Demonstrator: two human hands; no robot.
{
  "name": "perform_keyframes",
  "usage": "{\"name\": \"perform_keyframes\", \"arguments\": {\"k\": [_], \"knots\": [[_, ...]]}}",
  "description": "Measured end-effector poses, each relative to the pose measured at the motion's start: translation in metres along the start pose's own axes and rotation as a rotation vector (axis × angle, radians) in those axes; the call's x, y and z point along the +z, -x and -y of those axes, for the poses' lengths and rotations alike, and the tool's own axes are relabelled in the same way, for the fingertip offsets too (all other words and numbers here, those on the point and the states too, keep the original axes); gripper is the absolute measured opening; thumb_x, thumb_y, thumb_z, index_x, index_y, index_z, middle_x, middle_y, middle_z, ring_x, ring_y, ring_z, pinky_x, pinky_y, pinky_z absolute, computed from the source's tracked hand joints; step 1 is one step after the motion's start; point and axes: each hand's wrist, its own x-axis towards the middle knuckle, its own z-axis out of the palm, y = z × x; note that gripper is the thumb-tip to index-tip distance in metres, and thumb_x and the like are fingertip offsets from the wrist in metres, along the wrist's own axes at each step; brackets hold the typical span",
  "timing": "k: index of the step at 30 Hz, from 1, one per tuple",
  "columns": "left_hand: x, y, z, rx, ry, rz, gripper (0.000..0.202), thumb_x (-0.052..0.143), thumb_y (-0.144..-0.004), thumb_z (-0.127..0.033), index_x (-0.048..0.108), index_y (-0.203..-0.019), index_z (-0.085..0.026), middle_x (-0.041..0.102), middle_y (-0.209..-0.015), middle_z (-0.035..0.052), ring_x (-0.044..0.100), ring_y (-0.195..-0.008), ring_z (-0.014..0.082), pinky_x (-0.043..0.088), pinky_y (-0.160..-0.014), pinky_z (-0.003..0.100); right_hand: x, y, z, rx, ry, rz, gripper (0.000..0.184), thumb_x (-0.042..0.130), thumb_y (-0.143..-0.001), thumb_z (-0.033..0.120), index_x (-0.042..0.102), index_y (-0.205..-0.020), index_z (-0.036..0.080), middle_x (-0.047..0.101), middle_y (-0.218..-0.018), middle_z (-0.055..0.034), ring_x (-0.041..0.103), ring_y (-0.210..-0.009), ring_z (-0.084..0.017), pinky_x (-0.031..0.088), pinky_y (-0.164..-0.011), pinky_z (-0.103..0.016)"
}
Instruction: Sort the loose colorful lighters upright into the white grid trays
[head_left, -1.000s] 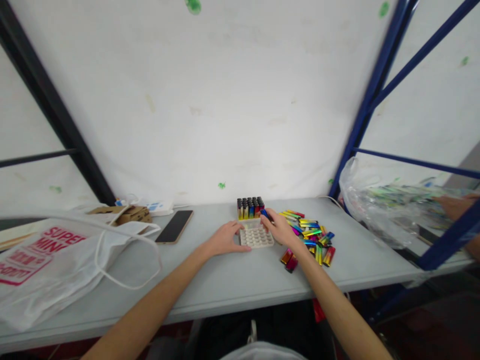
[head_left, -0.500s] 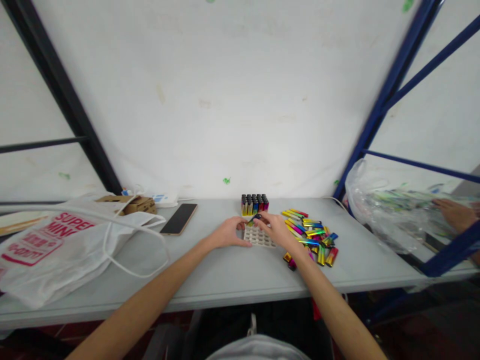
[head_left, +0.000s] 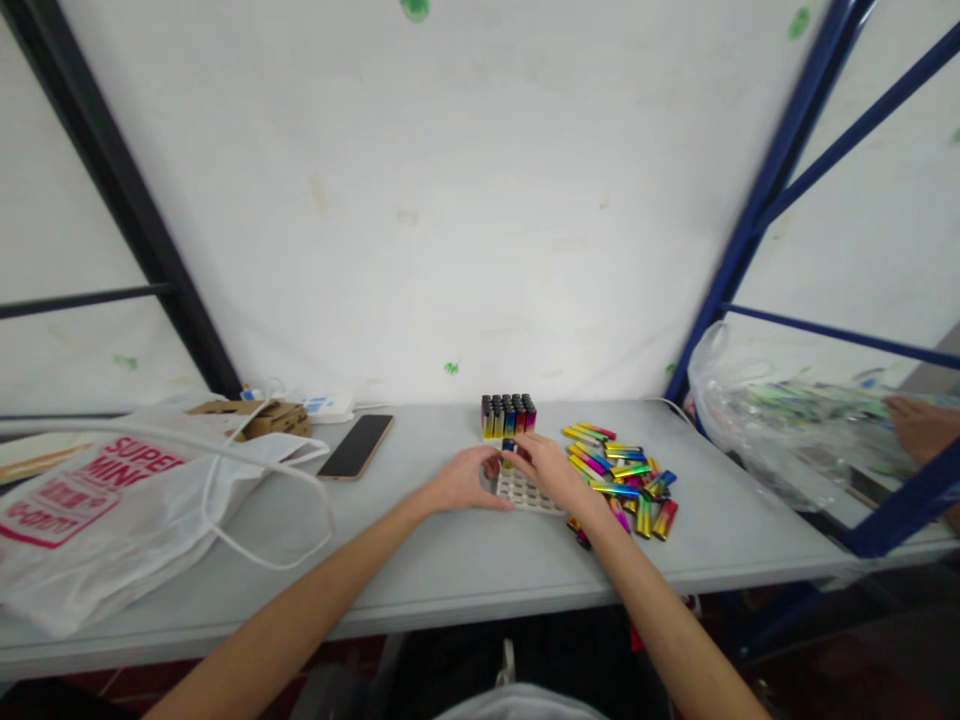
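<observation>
My right hand (head_left: 551,468) pinches a lighter (head_left: 508,446) by its dark top. The lighter stands roughly upright over the back left of a white tray with rows of holes (head_left: 531,494). My left hand (head_left: 466,480) curves around the tray's left end, thumb along the front and fingers behind, close to the lighter. Part of the tray is hidden under my right hand. Behind it stands a block of upright lighters (head_left: 510,416) in neat rows, black tops up. Loose shiny multicoloured lighters (head_left: 616,490) lie in a heap beside my right wrist.
On the grey table (head_left: 405,570) a phone (head_left: 358,446) lies at the left. Further left are a white plastic bag (head_left: 90,520), a cardboard box (head_left: 277,421) and a white cable (head_left: 270,565). At the right, another person's hand (head_left: 919,425) is near a clear plastic bag (head_left: 750,430).
The lighter between my right fingers has gone from tilted to roughly upright. Both hands and the tray have shifted slightly to the right.
</observation>
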Motion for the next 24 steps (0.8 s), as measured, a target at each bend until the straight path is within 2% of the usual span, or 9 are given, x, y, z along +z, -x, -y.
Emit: {"name": "perform_keyframes", "arguments": {"k": [4, 6, 9, 13, 15, 17, 20, 24], "knots": [[-0.002, 0.0, 0.0, -0.008, -0.03, -0.01, 0.058, 0.091, -0.062, -0.055, 0.065, -0.099, -0.019, 0.068, -0.09, 0.0016, 0.064, -0.082, 0.022, 0.051, -0.079, 0.033, -0.002, 0.001, -0.007, 0.026, -0.012, 0.047, 0.022, 0.062, -0.102, 0.038, 0.068, -0.102, 0.017, 0.068, -0.086, -0.0057, 0.06, -0.078, -0.019, 0.045, -0.074, -0.029], [-0.006, -0.001, 0.003, -0.007, -0.046, -0.021, 0.059, 0.09, -0.063, -0.055, 0.066, -0.103, -0.018, 0.068, -0.092, 0.0021, 0.063, -0.083, 0.0222, 0.05, -0.079, 0.033, -0.008, 0.001, -0.014, 0.052, -0.022, 0.047, 0.026, 0.063, -0.101, 0.038, 0.068, -0.113, 0.017, 0.07, -0.089, -0.0056, 0.062, -0.079, -0.019, 0.045, -0.076, -0.029], [-0.015, -0.001, 0.01, -0.015, -0.14, 0.012, 0.057, 0.088, -0.063, -0.058, 0.068, -0.097, -0.017, 0.067, -0.091, 0.0036, 0.063, -0.084, 0.0244, 0.049, -0.078, 0.033, -0.024, 0.004, -0.029, 0.145, 0.018, 0.046, 0.027, 0.062, -0.101, 0.036, 0.068, -0.119, 0.017, 0.072, -0.093, -0.0061, 0.065, -0.081, -0.019, 0.046, -0.08, -0.03], [-0.026, 0.0, 0.018, -0.027, -0.227, 0.03, 0.057, 0.086, -0.063, -0.063, 0.069, -0.091, -0.016, 0.066, -0.091, 0.0053, 0.064, -0.087, 0.0272, 0.049, -0.079, 0.034, -0.043, 0.014, -0.053, 0.301, 0.23, 0.119, 0.018, 0.067, -0.095, 0.027, 0.074, -0.108, 0.016, 0.073, -0.094, -0.0093, 0.067, -0.09, -0.022, 0.045, -0.086, -0.032], [-0.029, 0.001, 0.02, -0.04, -0.237, 0.052, 0.059, 0.085, -0.063, -0.065, 0.07, -0.093, -0.016, 0.066, -0.093, 0.0056, 0.064, -0.088, 0.0276, 0.049, -0.08, 0.034, -0.047, 0.02, -0.062, 0.333, 0.296, 0.163, 0.017, 0.071, -0.093, 0.031, 0.076, -0.098, 0.015, 0.072, -0.096, -0.012, 0.066, -0.095, -0.025, 0.045, -0.088, -0.034], [-0.031, 0.001, 0.02, -0.059, -0.246, 0.067, 0.06, 0.085, -0.062, -0.065, 0.07, -0.094, -0.017, 0.065, -0.093, 0.0055, 0.064, -0.089, 0.0276, 0.049, -0.079, 0.033, -0.046, 0.023, -0.067, 0.341, 0.303, 0.186, 0.024, 0.073, -0.091, 0.039, 0.077, -0.09, 0.015, 0.072, -0.095, -0.013, 0.066, -0.097, -0.027, 0.045, -0.089, -0.035], [-0.031, 0.001, 0.018, -0.067, -0.262, 0.074, 0.06, 0.085, -0.062, -0.066, 0.069, -0.093, -0.017, 0.065, -0.093, 0.0054, 0.063, -0.088, 0.0273, 0.049, -0.077, 0.033, -0.04, 0.024, -0.064, 0.322, 0.29, 0.208, 0.03, 0.075, -0.088, 0.047, 0.078, -0.09, 0.017, 0.071, -0.096, -0.0123, 0.066, -0.097, -0.027, 0.046, -0.09, -0.036], [-0.03, 0.0, 0.018, -0.06, -0.258, 0.07, 0.059, 0.084, -0.062, -0.067, 0.068, -0.091, -0.018, 0.064, -0.091, 0.0046, 0.063, -0.086, 0.0269, 0.048, -0.076, 0.032, -0.028, 0.02, -0.055, 0.38, 0.367, 0.219, 0.022, 0.081, -0.081, 0.039, 0.076, -0.082, 0.018, 0.069, -0.097, -0.0141, 0.065, -0.098, -0.03, 0.046, -0.087, -0.037]]}}
